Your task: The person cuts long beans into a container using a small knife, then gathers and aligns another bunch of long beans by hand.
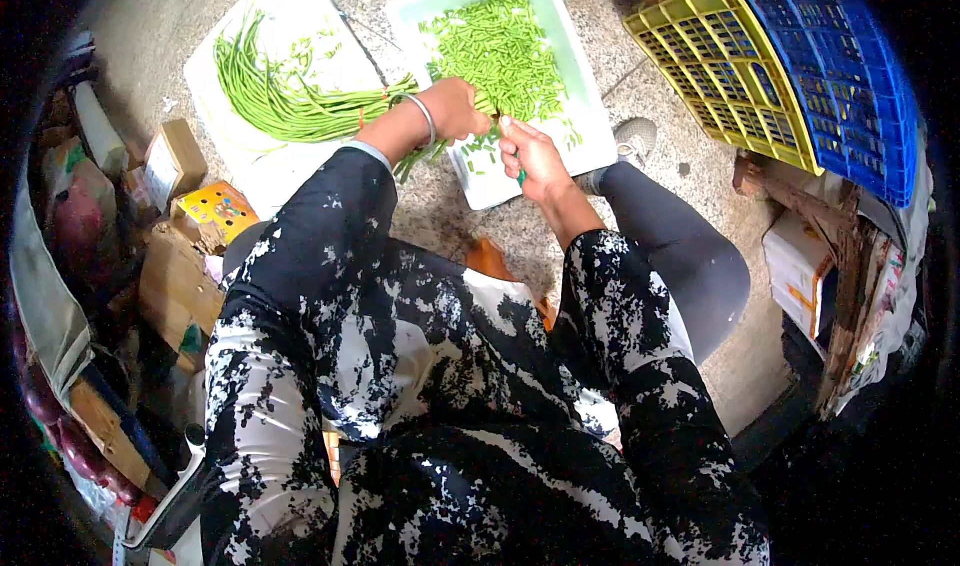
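Observation:
My left hand (452, 111), with a bangle on its wrist, is closed around a bundle of long green beans (290, 116). Their long ends trail leftward over a white sheet or board, and a reddish band circles part of them. My right hand (534, 158) is wrapped round a small knife with a green handle (521, 177); most of it is hidden by the fingers. Both hands meet above the near part of a pale tray (592, 116). Short cut bean pieces (500, 51) are heaped in the tray's far part, with a few scattered nearer me.
The white board (225, 151) lies left of the tray on the speckled floor. Yellow (715, 61) and blue (835, 66) plastic crates stand at the right. Cardboard boxes (180, 276) crowd the left side. A shoe (636, 138) rests just right of the tray.

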{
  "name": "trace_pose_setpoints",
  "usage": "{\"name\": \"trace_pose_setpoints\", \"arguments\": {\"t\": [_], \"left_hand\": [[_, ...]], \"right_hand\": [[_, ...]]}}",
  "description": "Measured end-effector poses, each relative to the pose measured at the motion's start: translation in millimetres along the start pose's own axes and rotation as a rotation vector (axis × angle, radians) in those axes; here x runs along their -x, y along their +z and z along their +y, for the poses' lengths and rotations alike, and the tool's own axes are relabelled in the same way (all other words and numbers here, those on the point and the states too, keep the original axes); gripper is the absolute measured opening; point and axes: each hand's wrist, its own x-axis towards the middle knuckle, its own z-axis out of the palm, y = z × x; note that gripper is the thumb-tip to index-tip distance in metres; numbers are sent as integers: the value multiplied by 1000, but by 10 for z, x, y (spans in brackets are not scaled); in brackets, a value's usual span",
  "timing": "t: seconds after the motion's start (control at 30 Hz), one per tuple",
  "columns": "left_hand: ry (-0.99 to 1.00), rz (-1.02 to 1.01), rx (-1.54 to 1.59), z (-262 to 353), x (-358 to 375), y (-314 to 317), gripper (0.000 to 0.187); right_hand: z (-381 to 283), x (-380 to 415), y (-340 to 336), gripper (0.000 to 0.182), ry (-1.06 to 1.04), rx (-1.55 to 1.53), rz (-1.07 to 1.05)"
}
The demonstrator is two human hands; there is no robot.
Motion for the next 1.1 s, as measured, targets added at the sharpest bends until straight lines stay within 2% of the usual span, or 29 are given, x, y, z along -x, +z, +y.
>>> {"name": "trace_pose_setpoints", "arguments": {"t": [0.07,0.1,0.13,0.2,0.23,0.27,0.37,0.4,0.47,0.53,0.6,0.7,0.8,0.83,0.87,0.93,1.1], "left_hand": [[69,50,-66,-26,-55,30,31],[72,51,-67,0,-41,19,31],[82,73,-107,19,-20,1,31],[92,99,-144,84,45,-36,31],[53,73,-161,145,73,-49,32],[14,47,-179,205,112,-44,32],[34,100,-305,243,149,0,37],[33,104,-304,174,99,40,37],[205,167,-177,-17,-45,149,47],[279,205,-239,137,159,63,51],[63,-52,0,255,286,-24,51],[126,-9,-69,235,369,-108,47],[94,0,-188,203,403,-155,41],[70,-94,-109,238,437,-169,36],[68,-95,-108,219,422,-163,36],[46,-184,-17,186,385,-143,32],[34,-167,146,151,353,-84,28]], "right_hand": [[-22,-23,-26,19,36,38,121],[-67,-3,20,32,67,45,179],[-127,11,66,32,63,49,177],[-250,52,165,44,27,66,314],[-290,72,232,52,-71,161,279],[-323,97,300,52,-73,166,279],[-375,141,539,41,-314,313,264],[-341,93,535,41,-315,315,261],[-245,-58,468,39,-452,484,277],[-227,-77,491,36,-483,441,263],[-256,-54,520,27,-523,596,331],[-335,15,557,22,-450,460,348],[-376,-6,522,20,-472,481,342],[-376,-13,518,20,-501,503,320],[-372,-18,515,20,-499,502,319],[-384,-4,530,20,-400,387,340],[-392,-48,493,22,-381,356,330]]}}
